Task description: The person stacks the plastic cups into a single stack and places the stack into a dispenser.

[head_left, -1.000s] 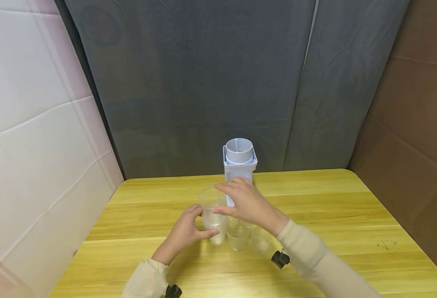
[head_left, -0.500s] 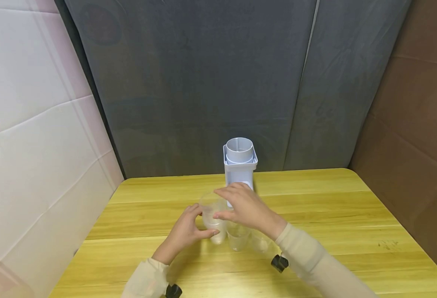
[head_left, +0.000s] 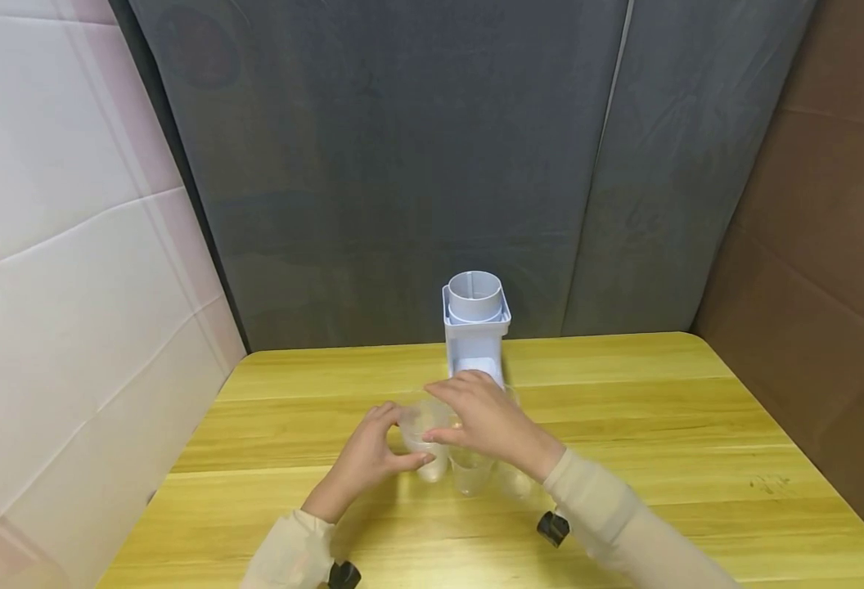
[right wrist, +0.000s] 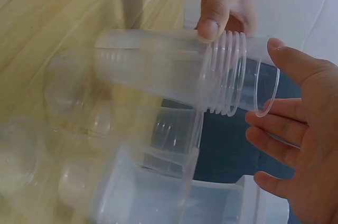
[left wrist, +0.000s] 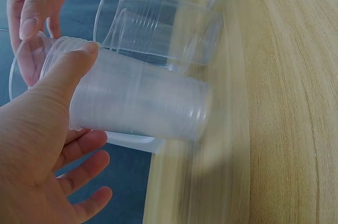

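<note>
My left hand grips an upright stack of clear plastic cups around its upper part, thumb on the near side. Above it, my right hand holds the topmost clear plastic cup by the rim, thumb on one side and fingers on the other. That cup sits partly inside the stack, its rim a little above the several close rims below. To the right of the stack, more clear cups stand upright on the table, partly hidden by the right hand and forearm in the head view.
Behind the hands stands a pale blue-white plastic holder with a round tube at its top. The wooden table ends at a dark cloth wall, with a white wall at left and a brown one at right.
My right hand has moved down with the topmost cup, which now sits deeper in the stack. The left hand and the stack have stayed in place.
</note>
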Tool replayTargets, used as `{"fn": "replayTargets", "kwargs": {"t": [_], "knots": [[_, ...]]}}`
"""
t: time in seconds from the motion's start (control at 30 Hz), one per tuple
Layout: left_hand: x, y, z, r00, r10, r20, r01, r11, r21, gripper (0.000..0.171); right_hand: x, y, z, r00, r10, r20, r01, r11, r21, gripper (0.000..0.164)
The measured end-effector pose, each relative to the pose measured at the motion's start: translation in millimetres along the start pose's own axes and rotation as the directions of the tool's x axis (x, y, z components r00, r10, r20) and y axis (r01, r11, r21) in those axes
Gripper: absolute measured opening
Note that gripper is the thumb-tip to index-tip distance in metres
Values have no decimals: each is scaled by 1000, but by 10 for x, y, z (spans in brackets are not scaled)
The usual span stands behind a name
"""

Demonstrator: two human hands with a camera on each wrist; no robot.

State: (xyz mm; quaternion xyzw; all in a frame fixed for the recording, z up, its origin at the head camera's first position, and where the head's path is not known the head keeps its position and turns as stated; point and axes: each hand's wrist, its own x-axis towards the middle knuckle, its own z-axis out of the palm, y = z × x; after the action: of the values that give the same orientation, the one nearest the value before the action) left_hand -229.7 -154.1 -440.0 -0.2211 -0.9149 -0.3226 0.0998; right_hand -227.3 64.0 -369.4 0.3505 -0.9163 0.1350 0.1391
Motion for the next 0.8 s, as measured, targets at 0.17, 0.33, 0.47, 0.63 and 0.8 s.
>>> {"fn": "replayTargets", "kwargs": {"t": [0.17, 0.33, 0.47, 0.63, 0.8], "knots": [[1, 1, 4, 1000, -1, -3, 1, 1000, -3, 59, -14, 6, 41, 1000, 4, 10, -4, 1000, 1, 66], [-4, 1, 6, 1000, -5, -3, 5, 1000, -3, 59, -24, 8, 72, 1000, 4, 17, -4, 1000, -1, 65], [-3, -1, 10, 1000, -10, -4, 10, 1000, -1, 61, -33, 12, 95, 1000, -2, 13, 2, 1000, -10, 64], [0, -2, 12, 1000, -18, -6, 18, 1000, 0, 61, -41, 16, 115, 1000, 9, 18, -9, 1000, 1, 65], [-1, -2, 13, 1000, -22, -10, 22, 1000, -2, 60, -49, 18, 133, 999, 15, 30, -15, 1000, 4, 65]]}}
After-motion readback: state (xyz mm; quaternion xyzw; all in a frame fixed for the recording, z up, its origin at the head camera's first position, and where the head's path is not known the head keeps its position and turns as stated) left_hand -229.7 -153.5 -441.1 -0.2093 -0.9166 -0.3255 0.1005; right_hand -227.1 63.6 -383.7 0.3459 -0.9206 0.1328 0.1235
